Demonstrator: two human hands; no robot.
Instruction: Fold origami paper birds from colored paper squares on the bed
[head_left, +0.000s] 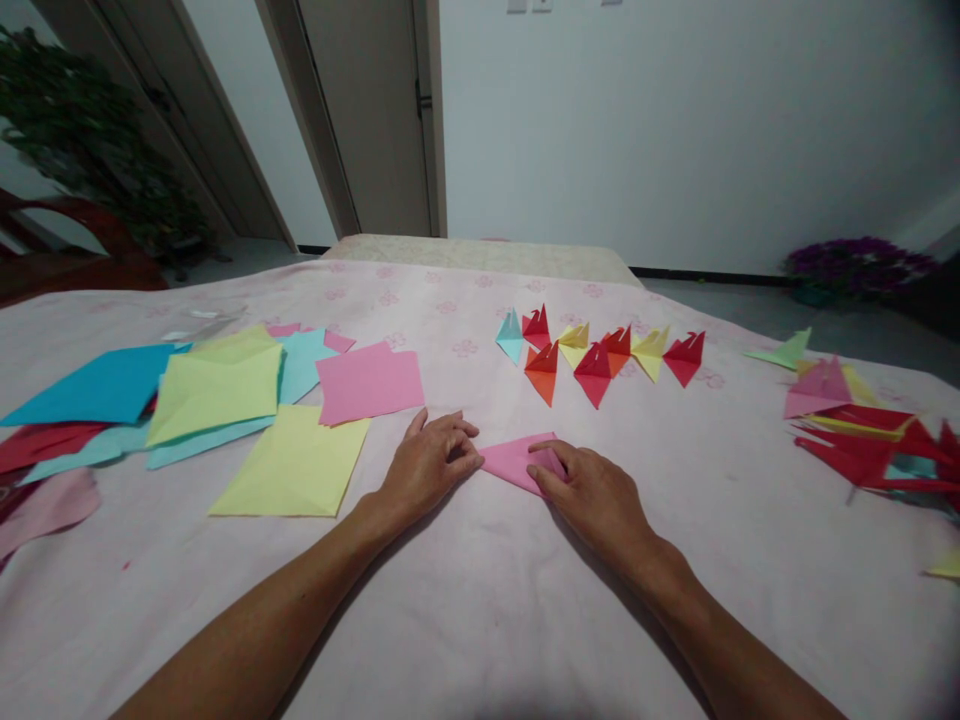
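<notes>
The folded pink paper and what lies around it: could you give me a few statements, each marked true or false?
1. The left hand is nearer the loose sheets than the right hand is. True.
2. The right hand holds a green sheet. False: it holds the folded pink paper.
3. The paper's narrow tip points toward the left hand. True.
4. Small folded figures rest beyond the right hand. True.
5. Those figures are all green. False: they include red, orange and yellow.

No legible text, label, brand, number or sign anywhere.
</notes>
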